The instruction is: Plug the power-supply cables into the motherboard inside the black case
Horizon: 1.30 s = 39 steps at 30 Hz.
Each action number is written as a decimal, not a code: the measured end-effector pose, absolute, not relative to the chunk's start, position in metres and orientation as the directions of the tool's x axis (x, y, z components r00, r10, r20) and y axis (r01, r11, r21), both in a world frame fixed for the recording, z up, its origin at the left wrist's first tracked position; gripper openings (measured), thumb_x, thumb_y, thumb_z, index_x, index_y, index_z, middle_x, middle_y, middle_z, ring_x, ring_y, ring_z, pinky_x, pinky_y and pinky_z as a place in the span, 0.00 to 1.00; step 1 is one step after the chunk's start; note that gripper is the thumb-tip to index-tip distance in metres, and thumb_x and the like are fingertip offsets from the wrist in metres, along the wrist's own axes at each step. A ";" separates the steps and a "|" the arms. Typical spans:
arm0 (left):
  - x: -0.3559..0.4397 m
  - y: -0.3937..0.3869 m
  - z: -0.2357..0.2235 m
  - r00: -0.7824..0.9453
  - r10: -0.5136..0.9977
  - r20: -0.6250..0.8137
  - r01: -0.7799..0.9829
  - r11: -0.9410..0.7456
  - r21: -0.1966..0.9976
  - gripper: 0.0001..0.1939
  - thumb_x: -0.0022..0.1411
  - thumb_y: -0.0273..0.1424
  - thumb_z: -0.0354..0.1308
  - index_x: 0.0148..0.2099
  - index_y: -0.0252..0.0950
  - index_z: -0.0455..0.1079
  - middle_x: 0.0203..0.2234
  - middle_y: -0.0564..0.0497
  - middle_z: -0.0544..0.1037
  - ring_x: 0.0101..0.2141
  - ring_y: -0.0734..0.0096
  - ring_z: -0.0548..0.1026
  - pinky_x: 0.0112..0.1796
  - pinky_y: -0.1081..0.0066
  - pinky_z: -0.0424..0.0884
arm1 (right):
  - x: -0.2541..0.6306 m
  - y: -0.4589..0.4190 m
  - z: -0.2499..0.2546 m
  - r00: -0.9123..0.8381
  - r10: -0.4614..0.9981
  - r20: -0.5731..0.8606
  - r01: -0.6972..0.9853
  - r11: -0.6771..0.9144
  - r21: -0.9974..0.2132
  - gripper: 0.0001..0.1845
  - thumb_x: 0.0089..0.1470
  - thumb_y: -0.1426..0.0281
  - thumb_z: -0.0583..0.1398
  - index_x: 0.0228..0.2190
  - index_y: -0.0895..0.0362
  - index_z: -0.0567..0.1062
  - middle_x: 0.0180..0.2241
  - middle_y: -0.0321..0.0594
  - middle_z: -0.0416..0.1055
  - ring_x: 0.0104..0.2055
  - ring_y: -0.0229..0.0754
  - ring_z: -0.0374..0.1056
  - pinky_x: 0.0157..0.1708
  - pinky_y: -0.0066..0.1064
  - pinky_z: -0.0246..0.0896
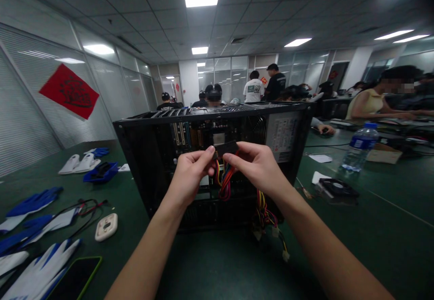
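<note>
An open black computer case (pixel 142 155) lies on its side on the green table, its inside facing me. My left hand (pixel 190 173) and my right hand (pixel 257 166) meet in front of it. Both pinch a black power connector (pixel 225 147) held between them at the case opening. A bundle of red, yellow and black wires (pixel 224 182) hangs from the connector. More coloured wires with small white plugs (pixel 267 221) trail out of the case onto the table by my right forearm.
Blue-and-white gloves (pixel 34 200) and a phone (pixel 76 277) lie at the left, with a small white device (pixel 106 227) and cables. A loose fan (pixel 337 187) and a water bottle (pixel 361 148) stand at the right. Other people sit and stand farther back.
</note>
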<state>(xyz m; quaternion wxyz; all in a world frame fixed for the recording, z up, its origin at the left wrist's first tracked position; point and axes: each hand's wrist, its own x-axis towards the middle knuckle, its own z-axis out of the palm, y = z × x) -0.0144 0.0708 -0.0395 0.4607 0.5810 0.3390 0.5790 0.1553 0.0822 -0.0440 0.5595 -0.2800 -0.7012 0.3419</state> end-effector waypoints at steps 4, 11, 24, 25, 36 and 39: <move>-0.012 0.072 -0.040 0.067 0.933 0.354 -0.181 -0.338 0.924 0.20 0.55 0.44 0.67 0.25 0.31 0.74 0.17 0.54 0.69 0.20 0.81 0.64 0.24 0.78 0.63 | 0.158 0.084 -0.044 -0.235 0.769 0.595 0.009 0.614 -0.789 0.15 0.52 0.57 0.67 0.29 0.58 0.79 0.24 0.36 0.71 0.25 0.37 0.63 0.23 0.28 0.57; -0.010 0.074 -0.042 0.068 0.939 0.337 -0.193 -0.319 0.928 0.21 0.54 0.45 0.67 0.24 0.31 0.72 0.16 0.55 0.68 0.20 0.81 0.63 0.24 0.77 0.62 | 0.155 0.081 -0.045 -0.233 0.739 0.632 0.069 0.661 -0.747 0.16 0.53 0.56 0.66 0.29 0.58 0.79 0.24 0.36 0.71 0.26 0.38 0.63 0.24 0.29 0.57; -0.001 0.073 -0.049 0.003 0.912 0.410 -0.189 -0.402 0.896 0.22 0.55 0.46 0.67 0.22 0.33 0.71 0.15 0.56 0.66 0.20 0.80 0.63 0.25 0.76 0.62 | 0.162 0.083 -0.048 -0.266 0.731 0.629 0.079 0.667 -0.741 0.17 0.54 0.58 0.67 0.39 0.58 0.77 0.28 0.37 0.74 0.27 0.39 0.68 0.26 0.30 0.65; 0.000 0.073 -0.050 -0.025 0.899 0.438 -0.162 -0.436 0.885 0.23 0.56 0.46 0.66 0.21 0.33 0.70 0.16 0.56 0.67 0.20 0.80 0.64 0.25 0.76 0.62 | 0.162 0.083 -0.049 -0.271 0.739 0.617 0.058 0.653 -0.756 0.17 0.54 0.58 0.67 0.39 0.58 0.77 0.28 0.37 0.74 0.26 0.39 0.68 0.26 0.30 0.65; 0.008 0.071 -0.057 -0.177 0.785 0.593 0.081 -0.589 0.804 0.22 0.62 0.44 0.61 0.23 0.34 0.68 0.16 0.56 0.67 0.19 0.79 0.63 0.24 0.77 0.61 | 0.158 0.088 -0.052 -0.293 0.775 0.560 -0.101 0.558 -0.824 0.19 0.51 0.57 0.68 0.35 0.59 0.76 0.25 0.35 0.73 0.23 0.35 0.68 0.22 0.27 0.67; 0.010 0.068 -0.056 -0.188 0.760 0.622 0.123 -0.610 0.782 0.20 0.62 0.42 0.61 0.25 0.33 0.71 0.17 0.56 0.68 0.20 0.78 0.64 0.24 0.77 0.62 | 0.162 0.088 -0.049 -0.333 0.767 0.549 -0.101 0.549 -0.829 0.19 0.51 0.56 0.68 0.33 0.60 0.76 0.24 0.34 0.72 0.22 0.35 0.68 0.21 0.27 0.67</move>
